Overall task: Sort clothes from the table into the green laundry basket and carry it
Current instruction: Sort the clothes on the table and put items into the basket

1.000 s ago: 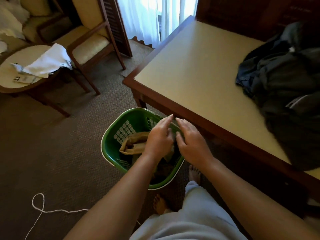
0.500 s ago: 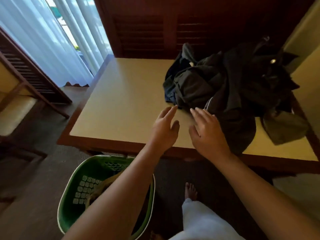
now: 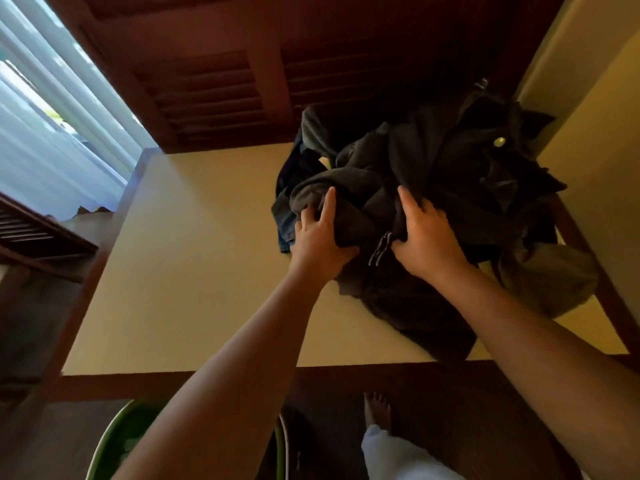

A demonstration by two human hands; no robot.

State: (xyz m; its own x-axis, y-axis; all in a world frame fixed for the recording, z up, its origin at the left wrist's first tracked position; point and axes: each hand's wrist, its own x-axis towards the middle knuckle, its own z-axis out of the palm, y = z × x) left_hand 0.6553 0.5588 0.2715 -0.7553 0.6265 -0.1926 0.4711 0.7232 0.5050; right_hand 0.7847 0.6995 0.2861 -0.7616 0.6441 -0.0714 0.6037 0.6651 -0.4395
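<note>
A heap of dark clothes [image 3: 446, 174] lies on the right half of the cream-topped table [image 3: 194, 271]. My left hand [image 3: 320, 237] grips a dark grey garment [image 3: 353, 199] at the heap's near left side, thumb under the cloth. My right hand [image 3: 424, 237] holds the same garment a little to the right, fingers curled into its folds. The green laundry basket [image 3: 114, 441] stands on the floor at the bottom left, mostly hidden by my left forearm.
The table's dark wooden edge [image 3: 214, 379] runs across in front of me. A louvred wooden panel [image 3: 221, 88] backs the table. White curtains [image 3: 45, 133] hang at the left. My bare foot [image 3: 377, 407] stands on the carpet under the table edge.
Both hands rose from the basket, reached over the table and took hold of the dark grey garment. My view swung up from the floor to the clothes heap.
</note>
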